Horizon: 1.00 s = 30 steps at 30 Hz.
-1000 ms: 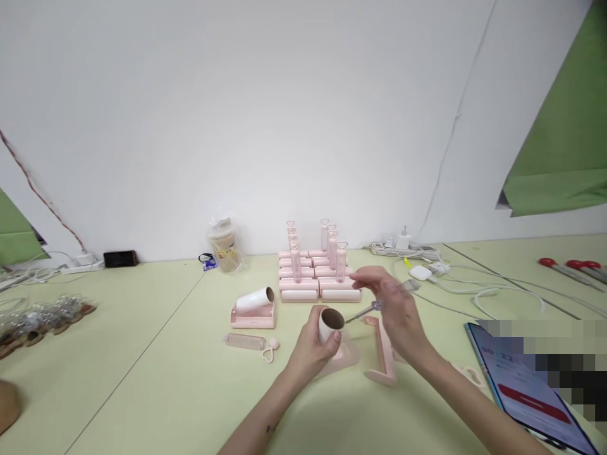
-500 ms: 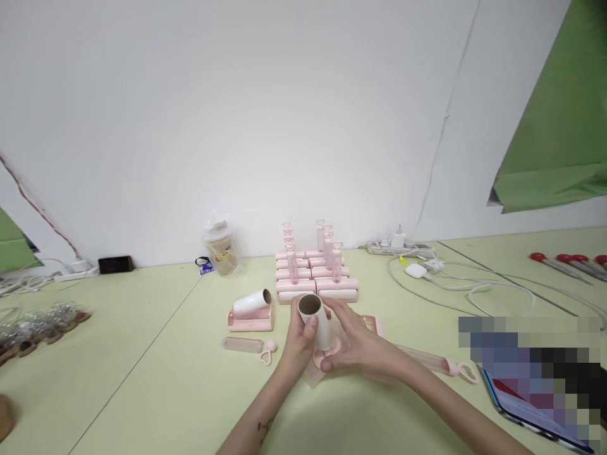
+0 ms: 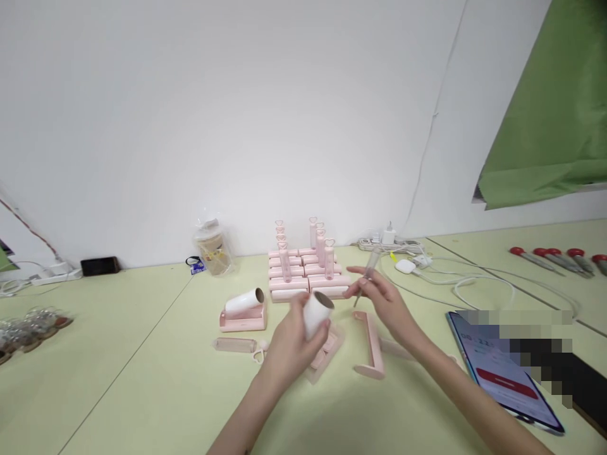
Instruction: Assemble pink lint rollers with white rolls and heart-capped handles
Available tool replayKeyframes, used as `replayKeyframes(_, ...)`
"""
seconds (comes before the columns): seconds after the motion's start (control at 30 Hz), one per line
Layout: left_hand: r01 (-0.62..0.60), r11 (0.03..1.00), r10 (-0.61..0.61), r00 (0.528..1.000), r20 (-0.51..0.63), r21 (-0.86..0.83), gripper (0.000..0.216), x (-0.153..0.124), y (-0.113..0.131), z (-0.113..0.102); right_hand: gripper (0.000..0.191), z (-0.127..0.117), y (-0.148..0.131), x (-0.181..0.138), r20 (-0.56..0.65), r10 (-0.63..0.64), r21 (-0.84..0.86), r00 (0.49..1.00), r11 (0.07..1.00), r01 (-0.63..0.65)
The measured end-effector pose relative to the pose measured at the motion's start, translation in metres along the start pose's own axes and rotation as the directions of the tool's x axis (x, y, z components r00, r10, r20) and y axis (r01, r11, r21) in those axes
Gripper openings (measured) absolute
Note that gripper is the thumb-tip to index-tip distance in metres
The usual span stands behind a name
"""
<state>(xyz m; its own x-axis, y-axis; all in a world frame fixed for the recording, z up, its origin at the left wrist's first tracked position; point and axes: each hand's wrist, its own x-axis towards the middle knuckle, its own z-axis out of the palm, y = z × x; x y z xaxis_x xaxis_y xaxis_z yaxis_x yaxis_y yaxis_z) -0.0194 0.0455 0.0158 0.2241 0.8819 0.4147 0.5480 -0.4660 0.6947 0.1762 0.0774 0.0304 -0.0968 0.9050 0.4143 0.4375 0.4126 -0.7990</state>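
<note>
"What did the left hand have?"

"A white lint-roller refill, fingers closed round it. Its brown-cored end faced up and leaned right, out over the tabletop, well in from the far edge."

"And the right hand?"

"Thumb and fingers pinched a slim, clear-handled tool. Its thin tip slanted down near the refill, apart from it."

"What lay close by?"

"A clear packet of pink pieces, partly hidden by the left hand. Just right of that, a pink roller frame."

"Farther left?"

"A second white refill rested aslant in a pink holder. On this side of it lay a translucent pink tube."

"And toward the tabletop's far edge?"

"Rows of pink lint rollers, with heart-topped handles upright among them. A bagged cup stood at that edge, to their left. A phone lay off to the right."
</note>
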Motion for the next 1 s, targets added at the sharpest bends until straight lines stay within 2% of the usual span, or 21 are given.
replayKeyframes(0.03, 0.001, 0.99, -0.013, 0.996, 0.089, 0.141, 0.033, -0.003, 0.0, 0.004, 0.029, -0.01, 0.003, 0.001, -0.019, 0.001, -0.031, 1.0, 1.0, -0.002)
replayKeyframes(0.1, -0.063, 0.93, -0.001, 0.985, 0.174, 0.363, 0.029, -0.007, -0.002, 0.014, 0.021, -0.029, 0.01, 0.0, -0.027, 0.001, -0.101, 1.0, 0.995, -0.004)
replayKeyframes(0.17, -0.119, 0.881, 0.006, 0.97, 0.242, 0.458, 0.04, -0.009, -0.007, 0.022, 0.016, -0.045, 0.02, -0.008, 0.045, 0.01, -0.188, 0.999, 0.982, -0.002)
replayKeyframes(0.23, -0.137, 0.875, -0.02, 0.948, 0.317, 0.464, 0.056, -0.006, -0.015, 0.026, 0.015, -0.056, 0.032, -0.019, 0.201, 0.072, -0.33, 0.977, 0.944, -0.002)
replayKeyframes(0.3, -0.133, 0.883, -0.034, 0.938, 0.344, 0.45, 0.058, 0.003, -0.027, 0.025, 0.02, -0.061, 0.045, -0.031, 0.352, 0.192, -0.487, 0.916, 0.874, 0.004)
replayKeyframes(0.37, -0.132, 0.887, -0.018, 0.948, 0.318, 0.442, 0.05, 0.015, -0.039, 0.019, 0.024, -0.061, 0.057, -0.04, 0.42, 0.266, -0.574, 0.868, 0.818, 0.027)
replayKeyframes(0.47, -0.113, 0.904, 0.009, 0.97, 0.244, 0.413, 0.06, 0.031, -0.049, 0.009, 0.012, -0.056, 0.064, -0.045, 0.454, 0.243, -0.585, 0.857, 0.807, 0.08)
replayKeyframes(0.53, -0.076, 0.926, 0.011, 0.985, 0.174, 0.371, 0.062, 0.033, -0.045, 0.007, 0.003, -0.052, 0.058, -0.045, 0.456, 0.208, -0.577, 0.865, 0.809, 0.11)
replayKeyframes(0.6, -0.025, 0.948, -0.012, 0.994, 0.113, 0.318, 0.045, 0.026, -0.034, 0.011, 0.006, -0.045, 0.045, -0.045, 0.464, 0.145, -0.57, 0.874, 0.804, 0.168)
replayKeyframes(0.67, 0.052, 0.981, -0.082, 0.984, 0.159, 0.187, 0.038, 0.011, -0.02, 0.02, 0.01, -0.036, 0.029, -0.047, 0.474, 0.051, -0.568, 0.879, 0.781, 0.261)
replayKeyframes(0.7, 0.112, 0.992, -0.123, 0.959, 0.255, 0.057, 0.041, 0.002, -0.013, 0.024, 0.011, -0.031, 0.02, -0.049, 0.486, -0.006, -0.564, 0.874, 0.762, 0.319)
replayKeyframes(0.73, 0.219, 0.966, -0.149, 0.904, 0.401, -0.135, 0.046, -0.007, -0.007, 0.029, 0.011, -0.024, 0.013, -0.051, 0.503, -0.066, -0.552, 0.862, 0.743, 0.379)
replayKeyframes(0.8, 0.429, 0.802, -0.106, 0.786, 0.609, -0.415, 0.055, -0.027, 0.001, 0.035, 0.009, -0.011, 0.001, -0.059, 0.547, -0.175, -0.503, 0.818, 0.713, 0.489)
replayKeyframes(0.83, 0.497, 0.716, -0.088, 0.761, 0.643, -0.49, 0.058, -0.036, 0.002, 0.036, 0.008, -0.005, -0.003, -0.064, 0.569, -0.219, -0.468, 0.793, 0.706, 0.531)
replayKeyframes(0.9, 0.527, 0.66, -0.127, 0.781, 0.611, -0.536, 0.057, -0.054, 0.0, 0.035, 0.009, 0.004, -0.008, -0.076, 0.593, -0.283, -0.405, 0.754, 0.704, 0.583)
replayKeyframes(1.0, 0.485, 0.737, -0.178, 0.811, 0.557, -0.471, 0.048, -0.075, -0.012, 0.027, 0.014, 0.007, -0.012, -0.093, 0.588, -0.379, -0.355, 0.715, 0.673, 0.649)
